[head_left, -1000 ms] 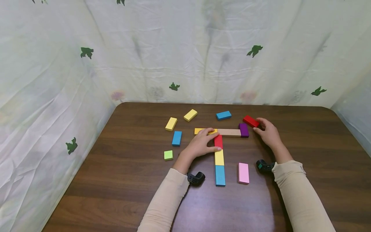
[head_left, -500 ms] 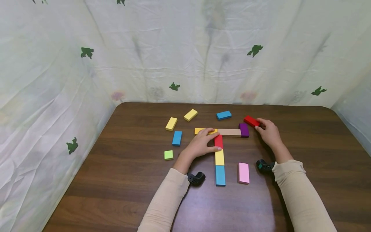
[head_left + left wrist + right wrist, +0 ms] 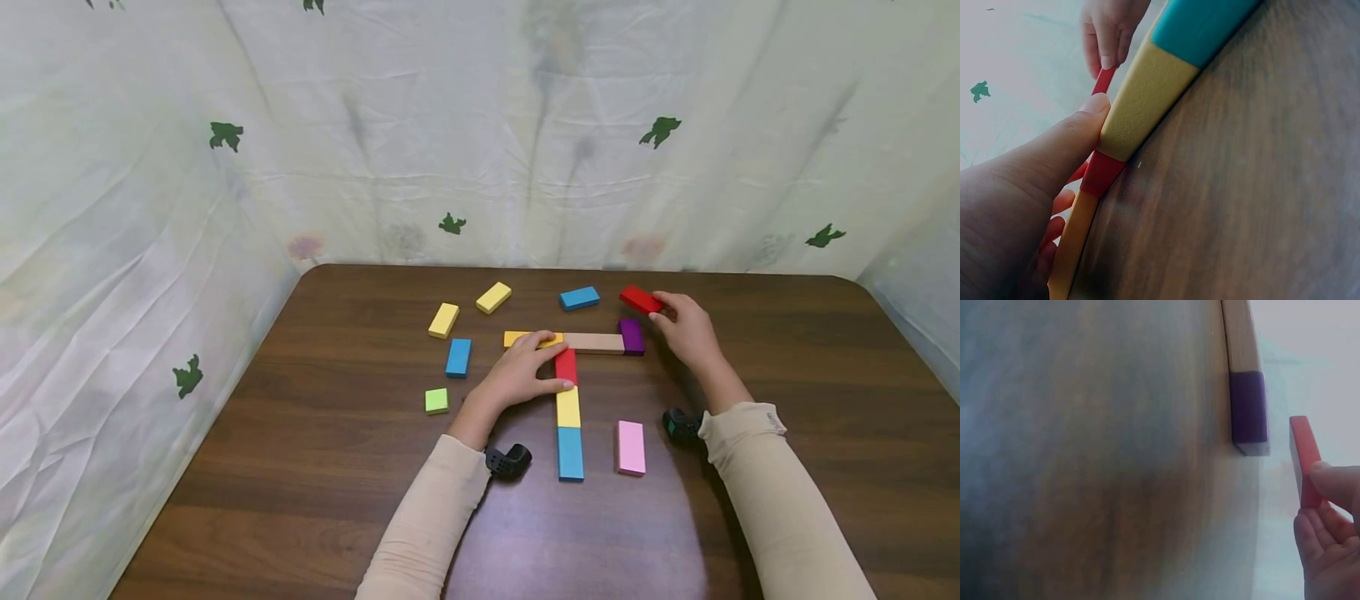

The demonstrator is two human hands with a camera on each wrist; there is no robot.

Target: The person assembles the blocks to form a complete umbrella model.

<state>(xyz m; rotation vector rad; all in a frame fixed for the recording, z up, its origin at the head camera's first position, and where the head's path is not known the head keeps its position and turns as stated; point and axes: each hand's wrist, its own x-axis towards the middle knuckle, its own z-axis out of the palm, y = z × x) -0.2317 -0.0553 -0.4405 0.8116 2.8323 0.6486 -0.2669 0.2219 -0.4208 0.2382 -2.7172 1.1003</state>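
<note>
My right hand (image 3: 688, 332) pinches one end of a red block (image 3: 639, 298), thumb against fingers. In the right wrist view that red block (image 3: 1305, 447) appears beside the purple block (image 3: 1249, 412). My left hand (image 3: 521, 371) rests on a T-shaped arrangement of blocks, its thumb and index finger spread along a second red block (image 3: 566, 368). Below that red block run a yellow block (image 3: 567, 408) and a blue block (image 3: 570, 454). The crossbar has an orange-yellow block (image 3: 513, 337) partly under my left fingers, a tan block (image 3: 594, 343) and the purple block at its right end.
Loose blocks lie around: a blue block (image 3: 579, 298) at the back, two yellow blocks (image 3: 493, 297) at the back left, another blue block (image 3: 458, 358), a green block (image 3: 437, 402) on the left, and a pink block (image 3: 631, 448) right of the stem. A patterned cloth (image 3: 480, 150) hangs behind the brown table (image 3: 300, 467).
My right hand has carried the red block a little to the left and toward the back, past the purple block. The left hand has stayed where it was.
</note>
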